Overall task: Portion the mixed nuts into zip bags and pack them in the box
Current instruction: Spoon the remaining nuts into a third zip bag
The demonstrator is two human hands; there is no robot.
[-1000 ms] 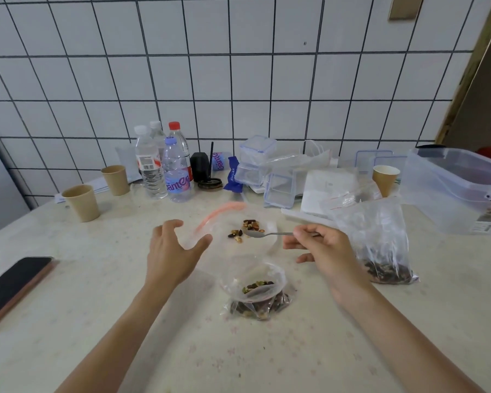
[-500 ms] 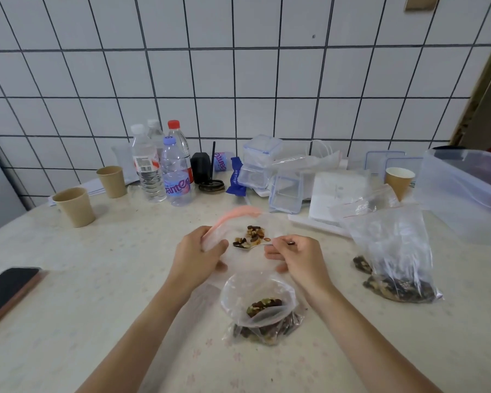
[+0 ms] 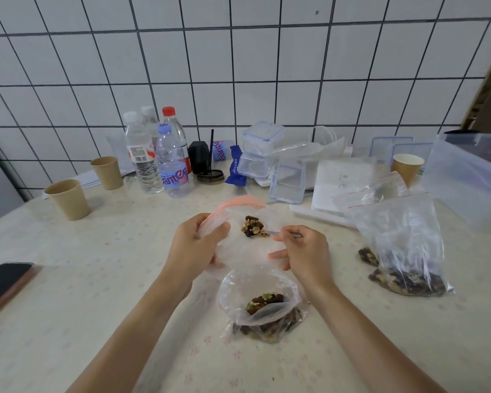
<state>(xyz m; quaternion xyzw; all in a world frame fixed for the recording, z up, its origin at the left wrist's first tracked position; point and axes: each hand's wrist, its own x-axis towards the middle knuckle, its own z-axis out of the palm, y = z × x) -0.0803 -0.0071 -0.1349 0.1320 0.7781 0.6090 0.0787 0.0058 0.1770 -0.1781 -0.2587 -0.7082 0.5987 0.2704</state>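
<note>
Spoon (image 3: pixel 270 233) bowl hidden under nuts (image 3: pixel 252 226)

Left hand (image 3: pixel 194 245) and right hand (image 3: pixel 304 249) both pinch, fingers curled.

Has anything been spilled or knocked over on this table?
No loose nuts show on the table. One clear container lies tipped on its side among the clutter behind. The left hand holds the zip bag open while the right hand brings in a spoon of nuts.
</note>
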